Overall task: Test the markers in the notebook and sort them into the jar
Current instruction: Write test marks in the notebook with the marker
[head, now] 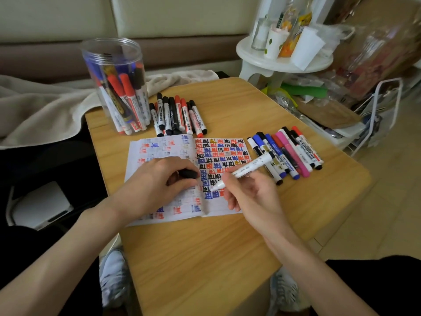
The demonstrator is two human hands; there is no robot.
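The right hand [248, 192] holds an uncapped white-barrelled marker [248, 167] in a writing grip. Its fingers are curled around the lower barrel just above the nib, which touches the right page of the open notebook [155, 153], at the end of the rows of test marks. The barrel slants away toward 2 o'clock. The left hand [157, 181] rests on the left page, pinning it flat, with its fingers pinched on the black cap [188, 174].

The notebook lies at the middle of the wooden table [205, 258]. The clear jar [109, 55] stands at 11 o'clock from it, already holding a good many markers upright. 2 loose groups wait on the table: 1 cluster [180, 115] at 12 o'clock, just beside the jar, and 1 row [287, 153] at 3 o'clock, with the held marker's tail crossing above it.

The marker looks light and stiff, with a smooth plastic barrel. Holding it low near the nib should give control, and light pressure should spare the soft felt tip. The cap is small and round and would likely roll if set down, so keeping it pinched makes sense. The pages are thin and would probably lift without the left hand's weight. The jar seems light and tall, so markers are best dropped in gently.
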